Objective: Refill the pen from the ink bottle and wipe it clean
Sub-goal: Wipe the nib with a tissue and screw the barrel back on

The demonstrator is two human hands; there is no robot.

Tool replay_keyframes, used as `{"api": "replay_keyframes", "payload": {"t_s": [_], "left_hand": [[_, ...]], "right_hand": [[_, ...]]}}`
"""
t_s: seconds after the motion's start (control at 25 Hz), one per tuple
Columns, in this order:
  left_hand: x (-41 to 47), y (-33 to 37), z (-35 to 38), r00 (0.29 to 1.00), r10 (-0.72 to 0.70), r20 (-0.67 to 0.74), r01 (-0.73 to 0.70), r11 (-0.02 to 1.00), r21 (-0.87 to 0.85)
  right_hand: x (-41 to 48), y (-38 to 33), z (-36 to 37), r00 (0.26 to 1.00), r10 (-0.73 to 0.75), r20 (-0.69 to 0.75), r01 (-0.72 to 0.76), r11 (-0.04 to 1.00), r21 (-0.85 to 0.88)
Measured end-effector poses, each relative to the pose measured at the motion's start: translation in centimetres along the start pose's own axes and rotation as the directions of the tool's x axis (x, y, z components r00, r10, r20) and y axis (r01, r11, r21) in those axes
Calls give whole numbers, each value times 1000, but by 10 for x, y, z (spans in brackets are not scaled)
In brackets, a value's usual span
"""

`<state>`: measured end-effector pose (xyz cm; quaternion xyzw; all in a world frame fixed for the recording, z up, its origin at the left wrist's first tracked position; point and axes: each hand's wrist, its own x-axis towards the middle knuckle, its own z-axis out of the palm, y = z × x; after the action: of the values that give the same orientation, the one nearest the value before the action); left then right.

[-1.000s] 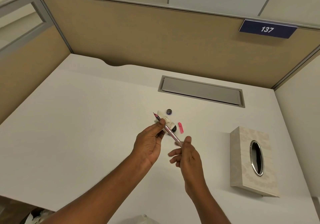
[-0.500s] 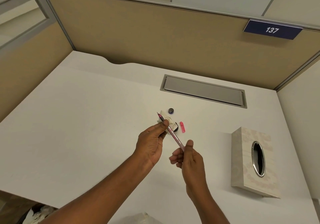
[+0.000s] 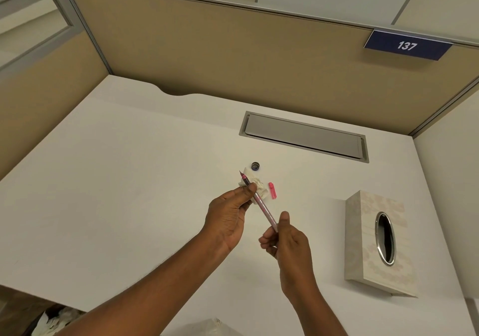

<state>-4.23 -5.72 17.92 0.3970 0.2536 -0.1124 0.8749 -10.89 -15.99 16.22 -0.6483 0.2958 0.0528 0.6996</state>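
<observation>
Pen point(image 3: 261, 204) is held tilted between both hands: its front, just behind the nib, is pinched by the left hand point(image 3: 228, 219) against a crumpled white tissue point(image 3: 259, 186), and its rear end is pinched by the right hand point(image 3: 287, 242). A pink cap point(image 3: 272, 189) is seen just beyond the hands, and a tissue box point(image 3: 378, 242) lies right of the right hand.

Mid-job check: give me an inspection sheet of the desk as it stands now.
Surface: white desk, no ink marks seen.
Job's things: pen held off the desk, nib up-left; crumpled tissue at its front; ink bottle not visible; bottle cap and pink pen cap lying on desk.
Clutter: tissue box at right.
Hands: left hand pinches pen near nib; right hand pinches its rear end.
Cables: nothing seen; closed grey hatch.
Surroundings: tan partitions, sign 137.
</observation>
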Motion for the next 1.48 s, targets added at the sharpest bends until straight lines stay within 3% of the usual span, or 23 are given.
{"api": "replay_keyframes", "payload": {"t_s": [0.12,0.24,0.32,0.56,0.64,0.84,1.16,1.24,1.32,1.4,1.48], "left_hand": [[1,-2,0,1000,0,-10,0,1000,8],[2,-2,-1,1000,11,-6,-11,1000,15],[2,-1,-1,1000,8,7,-8,1000,15],[-4,-1,2,997,22,80,-25,999,44],[-4,-2,1,997,19,74,-23,998,58],[-3,-3,-2,998,11,56,-15,997,70],[3,-6,-10,1000,-15,22,14,998,63],[3,-7,-11,1000,-20,13,19,997,72],[3,-8,-12,1000,-13,1,13,996,87],[5,-9,-13,1000,-13,-23,15,995,103],[5,-12,-15,999,-22,-42,27,993,117]], "right_hand": [[0,1,-1,999,16,46,-16,1000,-5],[1,6,-7,986,-156,-52,152,986,-67],[1,4,-10,977,-195,-84,191,980,-52],[0,-2,-8,990,130,52,-134,988,76],[1,0,-9,991,110,76,-116,991,74],[0,4,-13,995,-94,-20,95,995,17],[-1,3,-6,979,182,87,-192,975,116],[0,3,-7,977,193,93,-202,975,94],[-2,4,-6,989,121,89,-121,993,-4],[-4,5,-6,997,-64,46,71,986,-148],[-5,9,-8,959,-284,-5,266,905,-332]]}}
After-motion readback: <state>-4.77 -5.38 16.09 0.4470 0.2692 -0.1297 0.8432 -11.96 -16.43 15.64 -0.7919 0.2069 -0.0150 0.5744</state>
